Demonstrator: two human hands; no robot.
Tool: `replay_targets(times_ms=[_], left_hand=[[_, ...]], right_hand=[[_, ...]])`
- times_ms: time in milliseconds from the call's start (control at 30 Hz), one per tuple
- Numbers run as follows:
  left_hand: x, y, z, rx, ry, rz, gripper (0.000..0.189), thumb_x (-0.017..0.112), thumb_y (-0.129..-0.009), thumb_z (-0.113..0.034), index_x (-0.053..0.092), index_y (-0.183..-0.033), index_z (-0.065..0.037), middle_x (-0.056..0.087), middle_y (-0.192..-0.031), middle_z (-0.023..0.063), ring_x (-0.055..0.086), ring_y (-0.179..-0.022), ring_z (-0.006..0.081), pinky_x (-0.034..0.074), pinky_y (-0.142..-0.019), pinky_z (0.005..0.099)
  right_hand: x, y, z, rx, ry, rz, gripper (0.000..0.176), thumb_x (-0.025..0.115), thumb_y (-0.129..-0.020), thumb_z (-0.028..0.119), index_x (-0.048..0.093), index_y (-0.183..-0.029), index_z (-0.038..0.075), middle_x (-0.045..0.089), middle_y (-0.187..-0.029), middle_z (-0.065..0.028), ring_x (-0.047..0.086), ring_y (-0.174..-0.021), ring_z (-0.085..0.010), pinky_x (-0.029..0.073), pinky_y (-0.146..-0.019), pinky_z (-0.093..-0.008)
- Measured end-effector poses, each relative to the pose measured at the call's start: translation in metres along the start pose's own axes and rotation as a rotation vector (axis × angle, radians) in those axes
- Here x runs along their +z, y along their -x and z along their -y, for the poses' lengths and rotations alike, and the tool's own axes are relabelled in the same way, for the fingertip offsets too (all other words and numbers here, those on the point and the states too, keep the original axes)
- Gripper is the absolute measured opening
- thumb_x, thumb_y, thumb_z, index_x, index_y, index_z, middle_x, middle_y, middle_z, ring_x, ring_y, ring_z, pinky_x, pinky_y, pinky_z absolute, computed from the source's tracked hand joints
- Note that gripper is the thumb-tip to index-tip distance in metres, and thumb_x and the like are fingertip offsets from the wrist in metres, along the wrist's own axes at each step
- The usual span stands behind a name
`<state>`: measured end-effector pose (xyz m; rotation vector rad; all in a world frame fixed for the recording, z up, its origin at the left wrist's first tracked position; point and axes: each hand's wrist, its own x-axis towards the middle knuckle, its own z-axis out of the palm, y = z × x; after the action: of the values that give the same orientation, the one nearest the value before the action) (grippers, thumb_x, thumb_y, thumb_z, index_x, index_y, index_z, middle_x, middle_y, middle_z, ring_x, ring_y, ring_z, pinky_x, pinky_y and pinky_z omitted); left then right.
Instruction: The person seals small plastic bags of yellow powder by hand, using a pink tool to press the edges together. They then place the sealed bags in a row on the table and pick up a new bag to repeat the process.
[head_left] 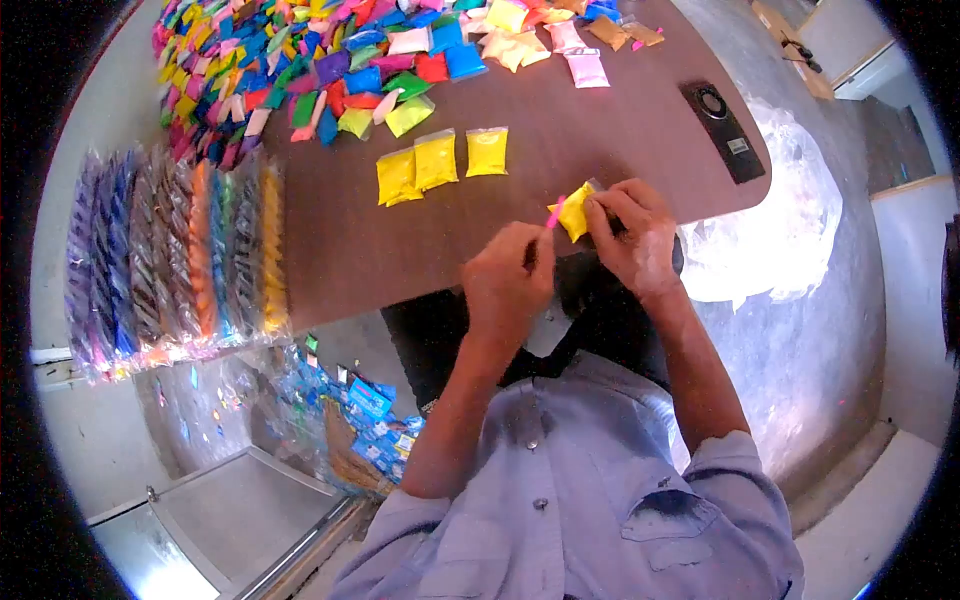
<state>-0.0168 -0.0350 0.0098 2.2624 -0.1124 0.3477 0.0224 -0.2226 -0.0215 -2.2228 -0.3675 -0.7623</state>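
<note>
Near the table's front edge, my right hand (637, 232) pinches a small clear packet of yellow material (573, 212) by its upper right corner. My left hand (508, 278) is closed, its fingertips on a thin bright pink strip (556, 212) that overlaps the packet's left side. Farther back on the table (340, 245) lie three more yellow packets: two overlap, the left one (398, 178) and the middle one (436, 158), and a third (487, 152) sits a little apart to the right.
A large heap of colourful packets (330, 70) covers the far left. Wrapped bundles of twisted coloured sticks (180, 260) stand along the left edge. A black device with a round dial (722, 130) lies at the right end. Clear plastic sheeting (775, 220) is beyond that edge.
</note>
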Motion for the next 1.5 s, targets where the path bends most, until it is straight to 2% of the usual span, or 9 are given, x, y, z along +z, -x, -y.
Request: replay_targets(times_ms=[100,200,367,567,633,800,1067,1267,1500], left_hand=[[0.007,0.006,-0.007,0.075,0.071,0.072,0.011,0.071,-0.094,-0.013,0.067,-0.089,-0.004,0.069,-0.082,0.0141,0.071,-0.073,0.0329,0.054,-0.064,0.0409],[0.010,0.007,0.002,0.094,-0.091,0.061,0.009,0.072,-0.094,-0.012,0.068,-0.091,-0.004,0.070,-0.084,0.0143,0.071,-0.073,0.0315,0.054,-0.064,0.0391],[-0.008,0.000,0.017,-0.033,-0.070,0.005,0.008,0.071,-0.095,-0.011,0.070,-0.093,-0.003,0.071,-0.083,0.0151,0.072,-0.073,0.0298,0.055,-0.065,0.0386],[-0.003,0.006,-0.002,-0.023,0.055,0.022,0.009,0.072,-0.095,-0.011,0.070,-0.093,-0.002,0.071,-0.082,0.0152,0.072,-0.070,0.0285,0.054,-0.063,0.0383],[0.004,0.008,-0.007,-0.006,0.070,0.027,0.009,0.072,-0.094,-0.012,0.070,-0.092,-0.003,0.071,-0.082,0.0151,0.071,-0.070,0.0288,0.054,-0.063,0.0379],[0.011,0.007,-0.003,0.083,-0.067,0.026,0.009,0.072,-0.094,-0.013,0.070,-0.092,-0.004,0.071,-0.083,0.0151,0.071,-0.073,0.0319,0.054,-0.064,0.0394],[-0.002,0.000,0.007,0.022,-0.061,-0.038,0.010,0.072,-0.094,-0.013,0.069,-0.091,-0.004,0.070,-0.083,0.0147,0.071,-0.073,0.0325,0.055,-0.065,0.0401],[0.014,-0.002,-0.008,0.188,-0.130,0.066,0.010,0.070,-0.095,-0.015,0.068,-0.090,-0.006,0.069,-0.081,0.0128,0.070,-0.073,0.0338,0.054,-0.063,0.0437],[-0.004,-0.015,-0.008,0.111,-0.214,0.030,0.009,0.070,-0.093,-0.014,0.067,-0.088,-0.007,0.068,-0.080,0.0125,0.070,-0.072,0.0340,0.055,-0.063,0.0432]], right_hand=[[-0.001,-0.002,0.005,0.024,-0.026,-0.005,0.009,0.079,-0.083,0.009,0.074,-0.089,0.005,0.068,-0.087,-0.0117,0.068,-0.078,-0.0301,0.056,-0.069,-0.0397],[0.000,-0.001,0.004,0.048,-0.027,0.003,0.009,0.080,-0.083,0.009,0.073,-0.087,0.005,0.067,-0.085,-0.0111,0.068,-0.078,-0.0300,0.056,-0.069,-0.0397],[0.000,-0.002,0.006,0.044,-0.004,0.013,0.010,0.080,-0.082,0.009,0.072,-0.086,0.005,0.067,-0.084,-0.0108,0.067,-0.077,-0.0306,0.056,-0.069,-0.0402],[-0.003,-0.001,-0.001,-0.007,-0.051,-0.009,0.018,0.078,-0.084,0.010,0.073,-0.100,0.004,0.071,-0.106,-0.0156,0.070,-0.092,-0.0344,0.058,-0.079,-0.0401],[-0.010,-0.002,-0.001,-0.029,-0.004,0.097,0.027,0.078,-0.084,0.012,0.073,-0.109,0.005,0.070,-0.116,-0.0167,0.069,-0.100,-0.0362,0.058,-0.086,-0.0421],[-0.017,-0.001,0.000,-0.094,-0.007,0.192,0.034,0.082,-0.082,0.017,0.073,-0.113,0.006,0.070,-0.115,-0.0153,0.068,-0.100,-0.0359,0.056,-0.088,-0.0439],[-0.018,0.001,0.002,-0.120,0.030,0.197,0.042,0.087,-0.078,0.023,0.072,-0.113,0.006,0.069,-0.116,-0.0149,0.067,-0.101,-0.0345,0.056,-0.088,-0.0439],[-0.018,0.002,-0.001,-0.055,-0.010,0.200,0.050,0.088,-0.077,0.025,0.069,-0.119,0.006,0.069,-0.116,-0.0151,0.066,-0.103,-0.0359,0.054,-0.091,-0.0445],[-0.020,-0.003,0.003,-0.045,-0.047,0.205,0.050,0.089,-0.075,0.025,0.068,-0.116,0.005,0.069,-0.114,-0.0145,0.067,-0.103,-0.0354,0.054,-0.091,-0.0444]])
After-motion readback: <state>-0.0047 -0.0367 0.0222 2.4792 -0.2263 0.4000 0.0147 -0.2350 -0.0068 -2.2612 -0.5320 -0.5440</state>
